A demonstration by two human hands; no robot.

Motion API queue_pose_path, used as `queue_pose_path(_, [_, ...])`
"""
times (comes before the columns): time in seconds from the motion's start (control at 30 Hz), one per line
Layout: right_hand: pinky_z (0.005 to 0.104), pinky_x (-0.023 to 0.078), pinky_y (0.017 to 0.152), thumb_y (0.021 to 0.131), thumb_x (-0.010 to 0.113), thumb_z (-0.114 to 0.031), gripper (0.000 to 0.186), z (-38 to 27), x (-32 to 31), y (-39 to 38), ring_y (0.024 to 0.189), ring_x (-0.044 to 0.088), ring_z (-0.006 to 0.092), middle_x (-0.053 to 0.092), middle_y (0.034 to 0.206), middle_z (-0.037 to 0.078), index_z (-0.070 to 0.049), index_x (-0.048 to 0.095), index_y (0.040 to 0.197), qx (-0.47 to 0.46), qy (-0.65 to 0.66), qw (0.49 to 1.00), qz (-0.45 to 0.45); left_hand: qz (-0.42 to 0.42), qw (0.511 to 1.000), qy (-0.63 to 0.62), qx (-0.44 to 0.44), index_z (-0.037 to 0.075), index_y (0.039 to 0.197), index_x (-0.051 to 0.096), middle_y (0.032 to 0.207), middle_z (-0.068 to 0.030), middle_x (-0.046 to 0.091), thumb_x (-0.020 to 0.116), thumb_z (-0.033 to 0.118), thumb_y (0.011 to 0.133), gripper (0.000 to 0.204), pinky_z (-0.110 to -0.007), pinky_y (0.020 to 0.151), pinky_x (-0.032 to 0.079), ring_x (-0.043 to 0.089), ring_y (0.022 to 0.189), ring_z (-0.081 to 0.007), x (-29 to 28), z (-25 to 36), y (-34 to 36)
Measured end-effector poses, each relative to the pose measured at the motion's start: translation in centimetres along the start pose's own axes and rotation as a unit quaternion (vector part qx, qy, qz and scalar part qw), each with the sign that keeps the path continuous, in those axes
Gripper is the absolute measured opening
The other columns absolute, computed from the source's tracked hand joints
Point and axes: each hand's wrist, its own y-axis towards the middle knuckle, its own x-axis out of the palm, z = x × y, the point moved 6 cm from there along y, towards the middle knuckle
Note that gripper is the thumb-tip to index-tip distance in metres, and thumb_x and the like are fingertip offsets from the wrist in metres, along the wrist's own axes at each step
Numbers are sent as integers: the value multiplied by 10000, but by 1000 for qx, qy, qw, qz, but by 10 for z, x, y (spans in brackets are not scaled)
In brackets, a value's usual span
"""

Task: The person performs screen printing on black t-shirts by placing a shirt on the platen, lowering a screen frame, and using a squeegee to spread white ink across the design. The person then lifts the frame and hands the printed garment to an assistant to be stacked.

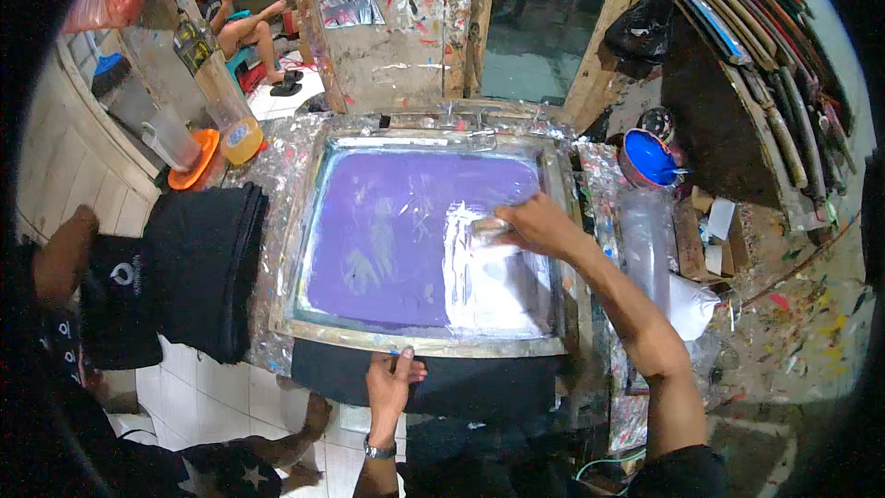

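A screen printing frame with purple mesh lies flat in front of me over a black cloth, which sticks out past its near edge. White ink covers much of the mesh's right part. My right hand is closed round a squeegee at the upper edge of this ink; the squeegee's blade is hard to make out. At the frame's near rail, my left hand has its thumb on top and its fingers curled below, gripping the wood.
Folded black shirts are stacked at left, beside a co-worker's arm. A blue ink tub and an open carton stand at right, below racked screens or boards. A yellowish container stands far left. Another person sits beyond.
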Motion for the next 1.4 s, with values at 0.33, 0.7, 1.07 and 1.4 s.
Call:
queue_pose_path(0.33, [364, 497, 605, 748, 620, -195, 207, -121, 10, -104, 680, 620, 215, 556, 706, 48, -105, 596, 933, 21, -52, 991, 125, -20, 999, -18, -45, -109, 1020, 494, 760, -188, 666, 598, 216, 944, 349, -296, 566, 568, 681, 649, -206, 5, -1, 2])
queue_pose_path(0.7, [382, 474, 563, 855, 611, -236, 232, -35, 8, -31, 619, 592, 242, 587, 723, 78, -125, 567, 1054, 47, -102, 985, 128, -25, 999, -37, -31, -113, 1047, 488, 774, -199, 664, 584, 235, 952, 373, -304, 578, 571, 688, 664, -233, 3, -1, 3])
queue_pose_path(1.07, [455, 483, 533, 890, 536, -537, 402, -30, -1, -16, 564, 632, 322, 620, 615, 131, -148, 602, 965, 13, 43, 997, 59, -30, 998, -26, -44, -112, 1065, 450, 790, -213, 662, 579, 252, 956, 401, -316, 592, 576, 688, 664, -244, 5, 0, 3])
queue_pose_path(1.4, [386, 529, 569, 836, 570, -169, 150, -99, 17, -78, 649, 656, 272, 619, 778, 119, -71, 531, 943, 43, 9, 994, 98, -54, 994, -27, -86, -83, 1106, 448, 836, -216, 663, 566, 212, 962, 349, -328, 619, 585, 690, 703, -255, -9, -14, 1])
